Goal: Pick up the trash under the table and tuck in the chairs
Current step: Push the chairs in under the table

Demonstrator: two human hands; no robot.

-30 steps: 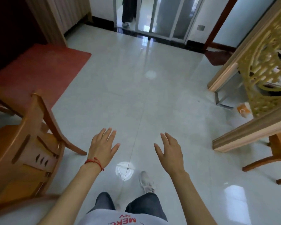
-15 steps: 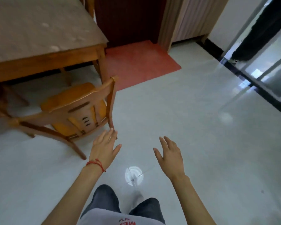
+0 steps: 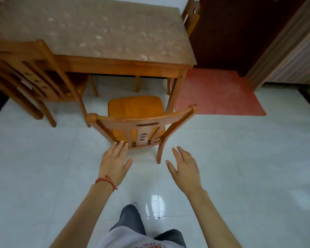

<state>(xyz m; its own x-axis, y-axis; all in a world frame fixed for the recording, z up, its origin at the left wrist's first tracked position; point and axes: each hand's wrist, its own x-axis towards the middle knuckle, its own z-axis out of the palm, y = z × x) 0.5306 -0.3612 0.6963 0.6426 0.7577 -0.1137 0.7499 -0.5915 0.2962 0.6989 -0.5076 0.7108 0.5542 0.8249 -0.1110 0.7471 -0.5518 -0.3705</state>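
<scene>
Both hands, left hand (image 3: 114,162) and right hand (image 3: 184,167), hung open and empty behind the chair (image 3: 141,122), which stood clear of the worktop (image 3: 97,33); pushed off-centre, it might strike the worktop's leg (image 3: 175,90).

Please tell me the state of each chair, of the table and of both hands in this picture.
Near chair: pulled out, upright, seat clear of the table.
Left chair: upright, angled, seat partly under the table.
Far chair: behind the table corner, mostly hidden.
Table: standing, patterned cloth on top.
Left hand: open, empty.
Right hand: open, empty.
</scene>
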